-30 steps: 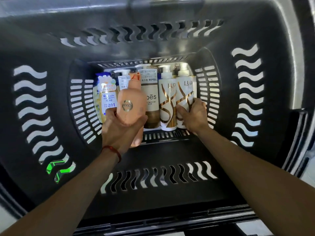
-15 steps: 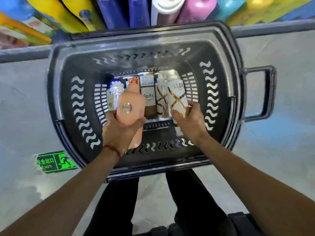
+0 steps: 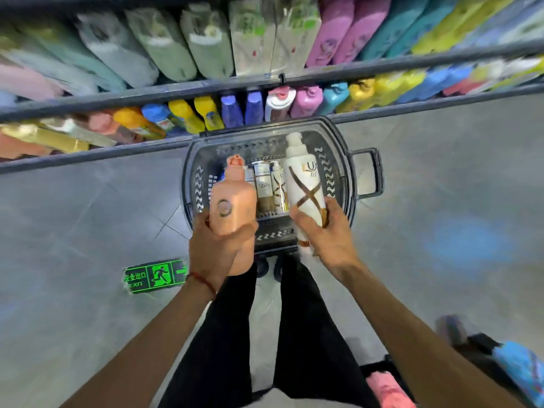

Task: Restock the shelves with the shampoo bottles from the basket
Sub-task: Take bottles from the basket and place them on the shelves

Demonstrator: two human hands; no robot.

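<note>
Just beyond the basket (image 3: pixel 343 172), 2 shelves (image 3: pixel 382 66) run across the view. Both are packed with rows of coloured bottles, too blurred to count. The grey floor (image 3: pixel 88 219) spreads round the basket on every side. The basket is 1 dark plastic tub with wavy slots and 1 handle (image 3: pixel 375 175) on its right side, and it sits just in front of the lower shelf.

2 bottles are held up over the basket's near edge. The left hand (image 3: pixel 216 251) wraps its fingers round the lower body of 1 peach bottle (image 3: pixel 232 204), cap toward the shelves. The right hand (image 3: pixel 326 234) grips the base of 1 white bottle (image 3: pixel 304 184) with gold ribbons, its pump top over the basket's far rim.

Inside the basket, between those 2, at least 2 more show: 1 brown-and-silver bottle (image 3: pixel 264 191) and 1 white-and-gold bottle (image 3: pixel 279 187). Anything further left is hidden behind the peach bottle. Left of the basket, 1 green exit sign (image 3: pixel 156 275) marks the floor.
</note>
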